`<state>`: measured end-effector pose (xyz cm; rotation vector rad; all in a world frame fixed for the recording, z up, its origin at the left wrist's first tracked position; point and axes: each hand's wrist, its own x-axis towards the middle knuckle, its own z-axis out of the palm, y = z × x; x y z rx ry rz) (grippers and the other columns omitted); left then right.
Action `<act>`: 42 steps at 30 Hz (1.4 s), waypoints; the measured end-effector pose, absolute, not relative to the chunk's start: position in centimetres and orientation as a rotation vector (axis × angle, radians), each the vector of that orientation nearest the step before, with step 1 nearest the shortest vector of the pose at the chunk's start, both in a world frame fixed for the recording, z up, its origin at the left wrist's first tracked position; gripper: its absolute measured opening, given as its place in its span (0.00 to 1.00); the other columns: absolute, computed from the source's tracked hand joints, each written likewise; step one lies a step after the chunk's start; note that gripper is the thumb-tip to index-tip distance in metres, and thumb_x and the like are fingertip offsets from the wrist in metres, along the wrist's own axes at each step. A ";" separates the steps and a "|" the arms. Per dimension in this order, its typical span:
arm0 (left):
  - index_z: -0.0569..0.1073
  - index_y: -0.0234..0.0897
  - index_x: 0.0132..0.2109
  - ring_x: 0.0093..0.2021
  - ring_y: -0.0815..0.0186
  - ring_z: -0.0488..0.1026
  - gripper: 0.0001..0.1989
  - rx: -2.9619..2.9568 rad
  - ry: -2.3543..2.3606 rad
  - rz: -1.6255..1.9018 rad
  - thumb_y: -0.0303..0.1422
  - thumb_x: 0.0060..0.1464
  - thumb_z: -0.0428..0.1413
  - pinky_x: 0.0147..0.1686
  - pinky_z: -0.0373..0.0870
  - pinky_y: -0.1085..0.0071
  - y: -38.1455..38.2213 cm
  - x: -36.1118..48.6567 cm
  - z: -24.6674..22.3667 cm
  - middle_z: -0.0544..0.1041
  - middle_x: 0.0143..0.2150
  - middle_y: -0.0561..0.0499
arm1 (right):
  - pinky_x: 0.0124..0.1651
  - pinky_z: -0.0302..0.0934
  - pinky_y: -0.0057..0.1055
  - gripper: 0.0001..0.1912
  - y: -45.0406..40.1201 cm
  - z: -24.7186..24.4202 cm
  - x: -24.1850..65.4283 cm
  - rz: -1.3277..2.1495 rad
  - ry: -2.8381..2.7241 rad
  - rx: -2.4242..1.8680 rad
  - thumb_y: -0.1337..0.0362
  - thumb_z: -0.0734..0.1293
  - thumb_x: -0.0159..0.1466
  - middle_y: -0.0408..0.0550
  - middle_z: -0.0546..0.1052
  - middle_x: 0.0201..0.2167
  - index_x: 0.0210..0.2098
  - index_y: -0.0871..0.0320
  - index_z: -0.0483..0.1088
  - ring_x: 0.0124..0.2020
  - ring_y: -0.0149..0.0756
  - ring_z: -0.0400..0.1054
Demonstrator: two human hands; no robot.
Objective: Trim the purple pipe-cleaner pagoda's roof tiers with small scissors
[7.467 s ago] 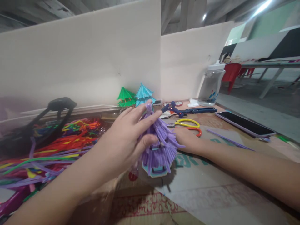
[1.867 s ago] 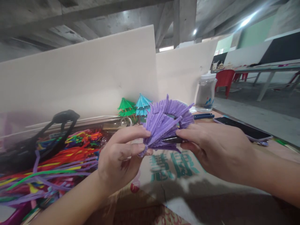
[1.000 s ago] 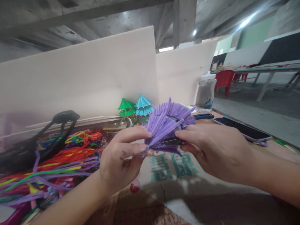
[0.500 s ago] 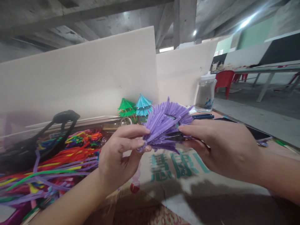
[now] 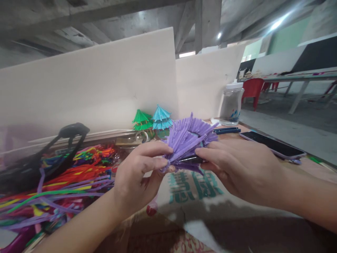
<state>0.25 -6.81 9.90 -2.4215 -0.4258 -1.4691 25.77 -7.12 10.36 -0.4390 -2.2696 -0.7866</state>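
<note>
My left hand pinches the gathered tip of a purple pipe-cleaner cone between thumb and fingers. Its fuzzy strips fan out to the right, in layers. My right hand is closed on a slim, shiny black tool that lies in among the purple strips; its kind I cannot make out. The right fingertips are at the strips' edge and hide the tool's rear end. Behind the cone stand a green pipe-cleaner tree and a light-blue one.
Loose colourful pipe cleaners are heaped at the left, beside a black strap-like object. To the right are a clear bottle, a dark blue pen-like item and a phone. Printed cardboard lies under my hands.
My right hand has shifted left with the black tool, which now reaches deeper among the strips toward my left fingertips. My left hand has moved slightly right with the cone.
</note>
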 end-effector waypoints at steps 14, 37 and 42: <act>0.68 0.40 0.43 0.48 0.68 0.78 0.13 -2.452 -0.389 -1.465 0.17 0.57 0.57 0.53 0.76 0.65 -6.7 0.3 9.6 0.79 0.45 0.49 | 0.31 0.49 0.33 0.08 -7.0 10.3 25.7 -0.802 -2.260 -0.439 0.70 0.56 0.71 0.42 0.68 0.29 0.48 0.61 0.61 0.29 0.35 0.56; 0.68 0.40 0.43 0.48 0.68 0.78 0.14 -2.458 -0.386 -1.461 0.17 0.56 0.58 0.53 0.76 0.66 -6.8 0.5 9.8 0.79 0.44 0.49 | 0.31 0.50 0.33 0.09 -6.9 10.3 25.8 -0.792 -2.275 -0.411 0.70 0.57 0.71 0.43 0.71 0.30 0.50 0.63 0.61 0.29 0.34 0.58; 0.67 0.41 0.43 0.46 0.67 0.79 0.13 -2.447 -0.383 -1.451 0.19 0.57 0.58 0.51 0.77 0.64 -6.7 0.5 9.7 0.80 0.44 0.49 | 0.32 0.51 0.33 0.11 -6.9 10.1 25.8 -0.783 -2.290 -0.416 0.70 0.55 0.71 0.44 0.72 0.30 0.51 0.63 0.61 0.29 0.35 0.60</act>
